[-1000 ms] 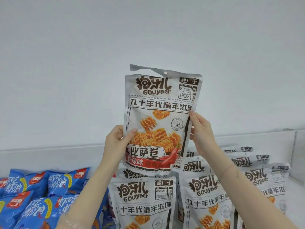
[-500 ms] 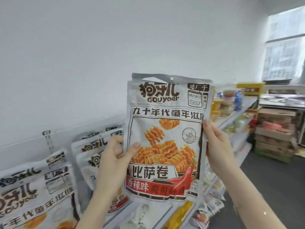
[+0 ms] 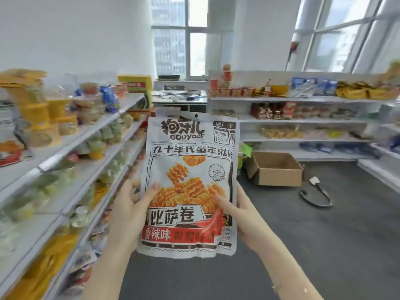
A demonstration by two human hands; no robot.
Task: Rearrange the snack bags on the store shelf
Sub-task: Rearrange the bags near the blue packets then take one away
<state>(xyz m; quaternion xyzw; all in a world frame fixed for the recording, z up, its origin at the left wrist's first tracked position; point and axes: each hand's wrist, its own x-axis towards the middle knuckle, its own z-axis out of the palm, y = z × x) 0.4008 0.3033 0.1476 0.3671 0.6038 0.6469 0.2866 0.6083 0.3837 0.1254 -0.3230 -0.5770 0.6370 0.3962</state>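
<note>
Head view is showing a flat grey-white printed foil snack bag (image 3: 190, 182) being held upright mid-aisle, clear of any shelf. It is looking light and crinkly, its contents likely brittle — so gripping the side seams low down, not the puffed middle, seems wisest. The left hand (image 3: 129, 211) at 9 o'clock is pinching one edge, thumb in front; the right hand (image 3: 242, 215) at 3 o'clock is pinching the other. White metal store shelves (image 3: 71, 148) are standing at 9 o'clock, a brown cardboard box (image 3: 279, 169) at 2 o'clock.
</note>
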